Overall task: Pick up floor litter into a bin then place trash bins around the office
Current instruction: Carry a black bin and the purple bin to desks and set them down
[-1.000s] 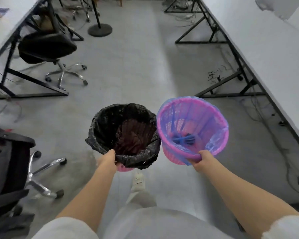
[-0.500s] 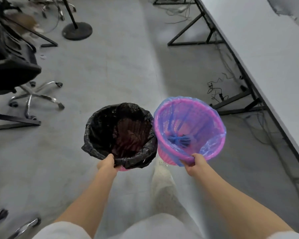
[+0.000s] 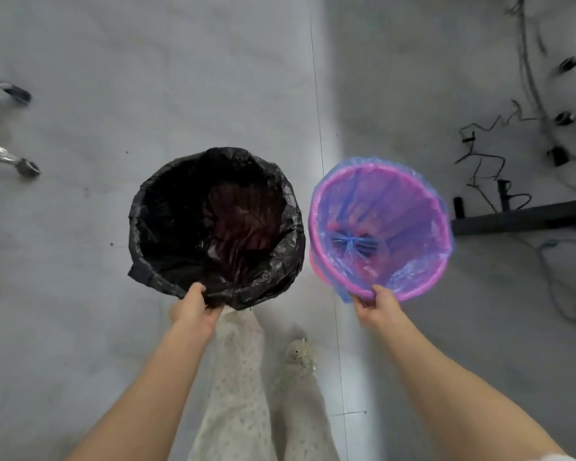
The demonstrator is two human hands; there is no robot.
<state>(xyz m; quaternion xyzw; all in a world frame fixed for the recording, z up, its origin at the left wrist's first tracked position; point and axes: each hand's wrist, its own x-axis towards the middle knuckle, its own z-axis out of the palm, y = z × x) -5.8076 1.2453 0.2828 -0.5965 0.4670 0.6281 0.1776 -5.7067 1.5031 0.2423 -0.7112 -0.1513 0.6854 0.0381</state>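
I carry two small bins side by side above the grey floor. My left hand (image 3: 193, 309) grips the near rim of the bin with the black liner (image 3: 167, 241), whose inside looks dark and reddish. My right hand (image 3: 378, 307) pinches the near rim of the pink bin with a blue see-through liner (image 3: 413, 207). The liner's knotted bottom shows inside the pink bin. The two bins hang a small gap apart, both held upright and open towards me.
Chrome chair legs with castors (image 3: 17, 161) reach in at the left edge. Tangled black cables (image 3: 486, 161) and a black desk foot bar (image 3: 526, 216) lie on the floor at the right. My legs and one shoe (image 3: 298, 356) are below the bins.
My view has tipped down to look straight at the floor, so the desks and chairs have left the frame. Both hands keep the same grip on the bins.
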